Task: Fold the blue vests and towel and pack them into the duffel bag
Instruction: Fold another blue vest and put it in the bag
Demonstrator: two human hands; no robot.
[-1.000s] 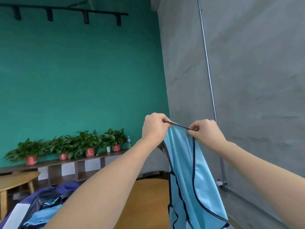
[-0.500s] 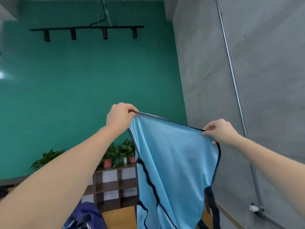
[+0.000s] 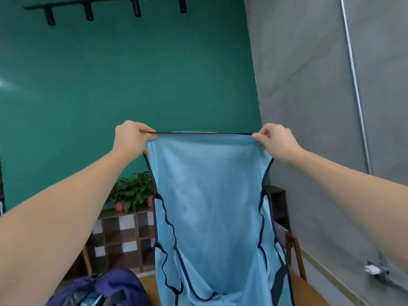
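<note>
The person holds a light blue vest (image 3: pixel 212 195) up in the air with both hands, in front of the chest and at arm's length. The left hand (image 3: pixel 130 138) pinches the top edge of the vest at its left corner; its fingers (image 3: pixel 141 131) are curled over the dark hem. The right hand (image 3: pixel 276 140) pinches the same edge at the right corner, with the thumb and fingers closed on the cloth. Between the two hands the top hem runs straight and looks tight.

The vest hangs down flat from this edge. It has a dark blue binding along its sides. Lower down the cloth splits into narrower parts that are also edged with the dark binding, and they hang loose with some folds. The bottom of the vest goes out of the picture, so one cannot tell whether it touches anything.

At the lower left, a dark blue duffel bag (image 3: pixel 106 288) lies below the left forearm, beside the hanging vest. Something light blue shows in the bag's opening, but it is too little to tell what it is. A strip of the wooden tabletop (image 3: pixel 309 292) is visible at the bottom right, behind the vest.

Behind the scene there is a green wall with a black lamp rail (image 3: pixel 106 5) near the top. A wooden shelf (image 3: pixel 123 235) stands against this wall and carries potted plants (image 3: pixel 132 191). To the right is a grey wall with a thin metal pipe (image 3: pixel 355 85) running down it.
</note>
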